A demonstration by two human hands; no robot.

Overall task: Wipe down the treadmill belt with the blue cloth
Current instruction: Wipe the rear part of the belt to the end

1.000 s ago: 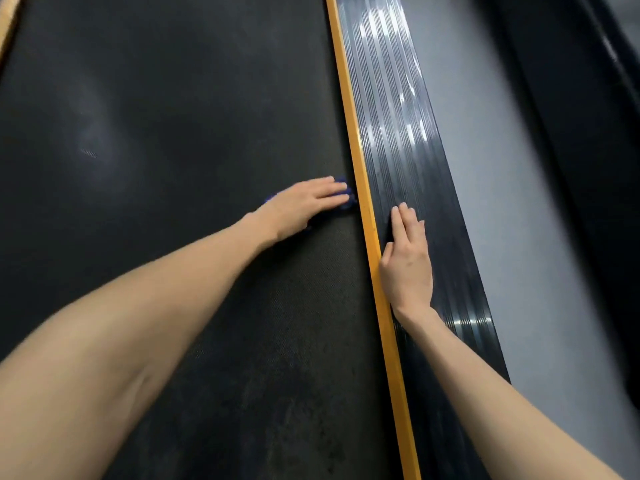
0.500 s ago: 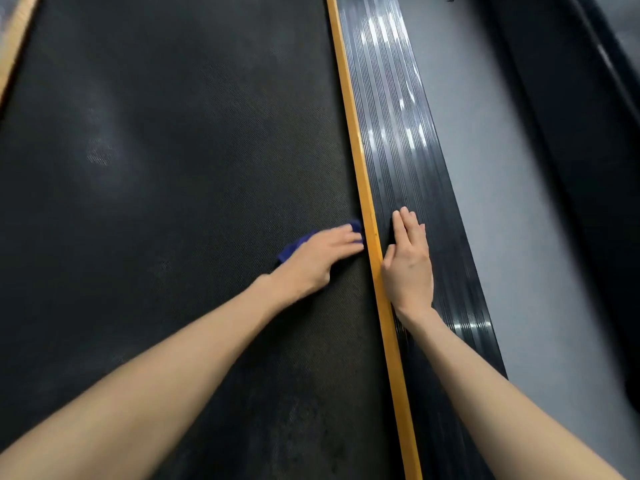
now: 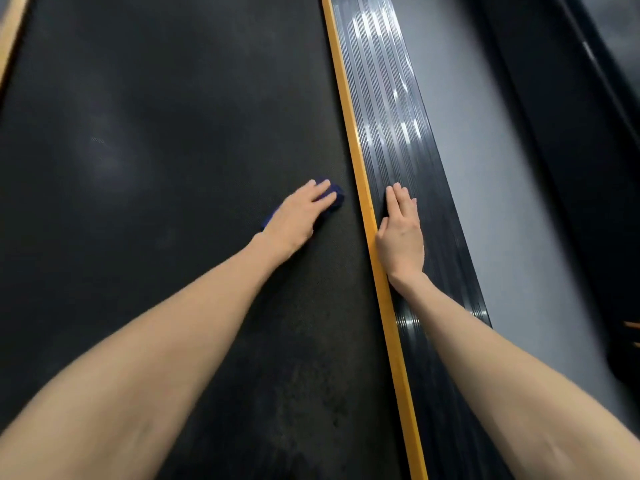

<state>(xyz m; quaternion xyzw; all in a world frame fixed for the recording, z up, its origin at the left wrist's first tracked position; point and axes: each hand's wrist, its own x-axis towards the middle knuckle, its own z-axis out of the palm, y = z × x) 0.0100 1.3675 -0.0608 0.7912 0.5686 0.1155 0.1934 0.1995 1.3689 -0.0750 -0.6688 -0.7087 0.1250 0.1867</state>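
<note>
The black treadmill belt (image 3: pixel 156 168) fills the left and middle of the view. My left hand (image 3: pixel 298 216) lies flat on it with straight fingers and presses the blue cloth (image 3: pixel 336 198) down. Only the cloth's edges show, past my fingertips and beside my wrist. The cloth sits close to the yellow strip (image 3: pixel 349 133) along the belt's right edge. My right hand (image 3: pixel 401 237) rests flat with straight fingers on the ribbed black side rail (image 3: pixel 398 116), thumb against the yellow strip.
Grey floor (image 3: pixel 491 174) runs along the right of the side rail. Beyond it stands a dark piece of equipment (image 3: pixel 571 133). A second yellow strip (image 3: pixel 10 36) marks the belt's left edge at the top left corner.
My left hand drew the cloth back toward me along the belt, then pushed it forward again, level with my right fingertips. My right hand stayed on the side rail.
</note>
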